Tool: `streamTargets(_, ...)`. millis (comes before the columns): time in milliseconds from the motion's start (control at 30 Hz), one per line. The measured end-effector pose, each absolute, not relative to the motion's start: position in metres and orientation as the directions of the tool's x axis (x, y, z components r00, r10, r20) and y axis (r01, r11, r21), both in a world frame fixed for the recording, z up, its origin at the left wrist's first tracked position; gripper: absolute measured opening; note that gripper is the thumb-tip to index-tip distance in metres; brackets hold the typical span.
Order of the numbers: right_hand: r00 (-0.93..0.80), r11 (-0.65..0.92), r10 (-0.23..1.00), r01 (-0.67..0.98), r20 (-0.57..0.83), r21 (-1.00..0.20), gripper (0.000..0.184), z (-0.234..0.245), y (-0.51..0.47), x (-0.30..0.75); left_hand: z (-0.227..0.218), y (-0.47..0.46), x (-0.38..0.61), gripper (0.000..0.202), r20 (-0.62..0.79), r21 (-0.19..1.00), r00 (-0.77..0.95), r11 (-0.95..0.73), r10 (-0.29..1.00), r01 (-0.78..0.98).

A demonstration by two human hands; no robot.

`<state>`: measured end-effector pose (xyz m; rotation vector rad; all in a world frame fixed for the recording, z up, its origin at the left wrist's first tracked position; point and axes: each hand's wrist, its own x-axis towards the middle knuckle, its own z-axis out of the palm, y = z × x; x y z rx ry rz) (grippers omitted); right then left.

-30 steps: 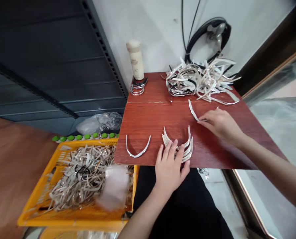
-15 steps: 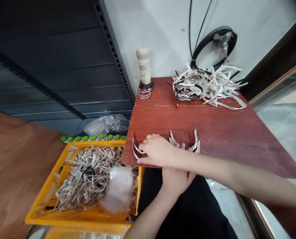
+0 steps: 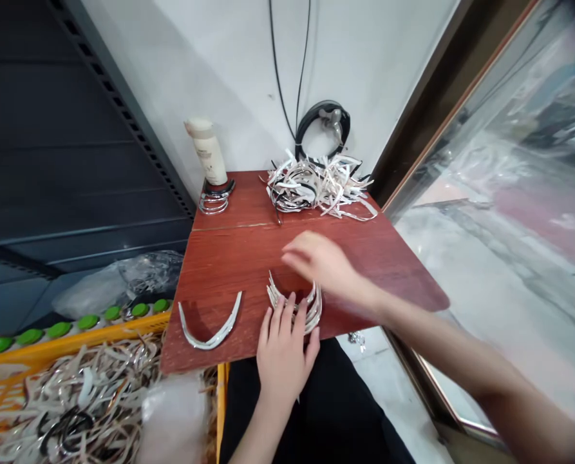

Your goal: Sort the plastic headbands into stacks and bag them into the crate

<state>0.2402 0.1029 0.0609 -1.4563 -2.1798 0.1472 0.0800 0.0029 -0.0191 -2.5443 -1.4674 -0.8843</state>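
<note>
My left hand (image 3: 282,348) lies flat at the near edge of the red wooden table (image 3: 229,254), fingers stretched out onto a nested stack of curved silver bands (image 3: 311,308). Above the table's middle hovers my right hand (image 3: 323,261), blurred by motion; its fingers look extended and I see nothing in them. A small pile of curved silver bands (image 3: 210,332) lies on the table to the left of the stack. A big tangled heap of the same bands (image 3: 316,187) sits at the table's far side.
A cream bottle (image 3: 207,154) stands at the far left corner beside silver rings (image 3: 213,202). A coiled black cable (image 3: 323,122) hangs on the wall. An orange crate (image 3: 50,354) of bands sits low left, with green caps (image 3: 87,320) behind it. A plastic-covered surface runs along the right.
My right hand carried a band from the far right to the small pile at left, let it go, and has swung back over the table's middle. The view shifted right.
</note>
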Motion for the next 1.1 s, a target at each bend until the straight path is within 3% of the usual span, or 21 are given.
streamTargets(67, -0.042, 0.141, 0.924, 0.962, 0.381, -0.236, 0.027, 0.052, 0.129, 0.312, -0.014, 0.004, 0.081, 0.041, 0.526, 0.212, 0.375, -0.545, 0.763, 0.811)
streamTargets(167, 0.219, -0.213, 0.91, 0.975, 0.353, -0.055, 0.032, 0.029, 0.151, 0.406, -0.012, 0.005, 0.082, 0.041, 0.543, 0.202, 0.372, -0.547, 0.753, 0.812)
streamTargets(233, 0.195, -0.208, 0.925, 0.978, 0.328, 0.005, 0.03, 0.016, 0.15, 0.443, -0.012, 0.005, 0.082, 0.041, 0.54, 0.199, 0.374, -0.546, 0.754, 0.813)
streamTargets(300, 0.102, -0.107, 0.938, 0.994, 0.331, -0.003, 0.029, 0.008, 0.142, 0.457, -0.013, 0.005, 0.082, 0.041, 0.538, 0.199, 0.373, -0.544, 0.756, 0.815)
streamTargets(367, 0.041, 0.01, 0.927, 0.991, 0.374, -0.133, 0.028, 0.007, 0.129, 0.451, -0.012, 0.004, 0.082, 0.041, 0.535, 0.198, 0.371, -0.54, 0.759, 0.818)
streamTargets(433, 0.09, 0.105, 0.903, 0.901, 0.419, -0.421, 0.025, 0.012, 0.113, 0.432, -0.012, 0.004, 0.082, 0.041, 0.532, 0.198, 0.371, -0.538, 0.761, 0.819)
streamTargets(533, 0.263, 0.164, 0.913, 0.46, 0.311, -0.872, 0.027, 0.021, 0.089, 0.398, -0.012, 0.004, 0.082, 0.041, 0.525, 0.192, 0.377, -0.537, 0.763, 0.821)
streamTargets(633, 0.286, 0.036, 0.956, 0.084, 0.059, -0.996, 0.036, 0.021, 0.07, 0.38, -0.012, 0.005, 0.082, 0.041, 0.522, 0.186, 0.383, -0.54, 0.762, 0.821)
streamTargets(700, 0.337, -0.041, 0.941, 0.105, -0.004, -0.994, 0.046, 0.014, 0.062, 0.38, -0.012, 0.005, 0.082, 0.041, 0.52, 0.19, 0.385, -0.542, 0.763, 0.819)
streamTargets(800, 0.435, -0.016, 0.876, 0.456, 0.207, -0.89, 0.054, 0.007, 0.054, 0.387, -0.011, 0.005, 0.083, 0.041, 0.517, 0.192, 0.383, -0.54, 0.765, 0.819)
streamTargets(867, 0.359, 0.05, 0.835, 0.706, 0.418, -0.706, 0.05, 0.008, 0.05, 0.389, -0.011, 0.005, 0.083, 0.041, 0.518, 0.189, 0.381, -0.537, 0.766, 0.822)
streamTargets(933, 0.186, 0.122, 0.824, 0.865, 0.536, -0.487, 0.04, 0.013, 0.047, 0.387, -0.011, 0.005, 0.083, 0.041, 0.517, 0.189, 0.381, -0.536, 0.766, 0.823)
streamTargets(1000, -0.018, 0.213, 0.848, 0.926, 0.529, -0.31, 0.027, 0.017, 0.043, 0.385, -0.012, 0.004, 0.083, 0.041, 0.515, 0.191, 0.383, -0.538, 0.767, 0.821)
streamTargets(1100, -0.212, 0.325, 0.883, 0.92, 0.419, -0.22, 0.017, 0.02, 0.035, 0.386, -0.013, 0.004, 0.083, 0.041, 0.517, 0.197, 0.382, -0.541, 0.766, 0.818)
